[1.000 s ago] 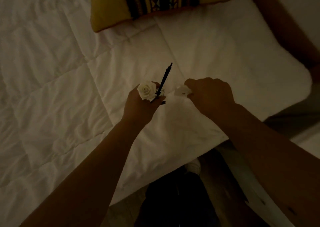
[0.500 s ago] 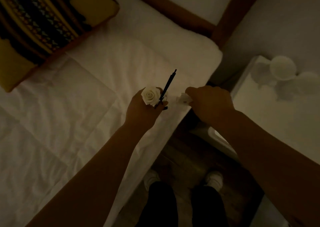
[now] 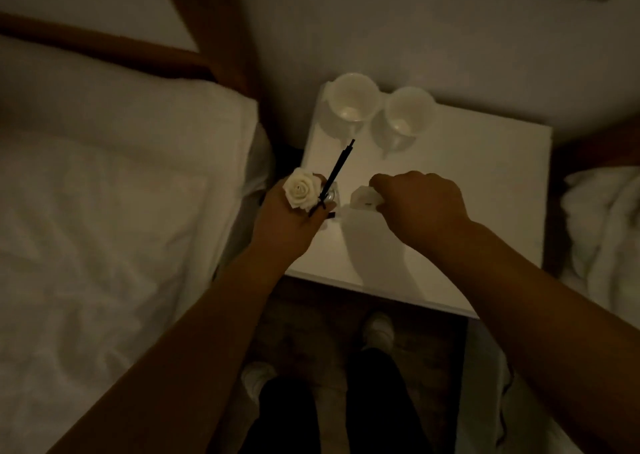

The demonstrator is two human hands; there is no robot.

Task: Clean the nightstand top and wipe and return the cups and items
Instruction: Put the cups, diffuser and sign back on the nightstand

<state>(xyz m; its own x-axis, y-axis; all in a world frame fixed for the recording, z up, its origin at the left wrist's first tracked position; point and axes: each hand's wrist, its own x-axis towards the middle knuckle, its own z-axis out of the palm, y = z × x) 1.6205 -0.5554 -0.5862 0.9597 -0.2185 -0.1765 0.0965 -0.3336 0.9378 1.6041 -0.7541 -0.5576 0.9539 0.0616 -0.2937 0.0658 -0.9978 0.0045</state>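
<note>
Dimly lit, two white cups (image 3: 352,97) (image 3: 408,113) stand side by side at the far edge of one white nightstand (image 3: 485,190). Left hand (image 3: 287,221) grips one white rose (image 3: 302,189), one black pen (image 3: 335,173) and a small glass jar (image 3: 329,195) above its near left corner. Right hand (image 3: 420,204) pinches one white wipe (image 3: 363,198) above the top. No writing is readable

Low light, whole frame dim and soft. Right hand (image 3: 420,207) curls over a small pale item (image 3: 363,200), mostly hidden, can't ID it. Left hand (image 3: 294,221) covers the stem of the rose (image 3: 302,189) and lower end of the pen (image 3: 335,173); a small clear thing (image 3: 329,195) beside them is too blurred to tell. Nightstand (image 3: 485,183) front-right corner hidden under right forearm. Both arms cut by bottom edge.
</note>
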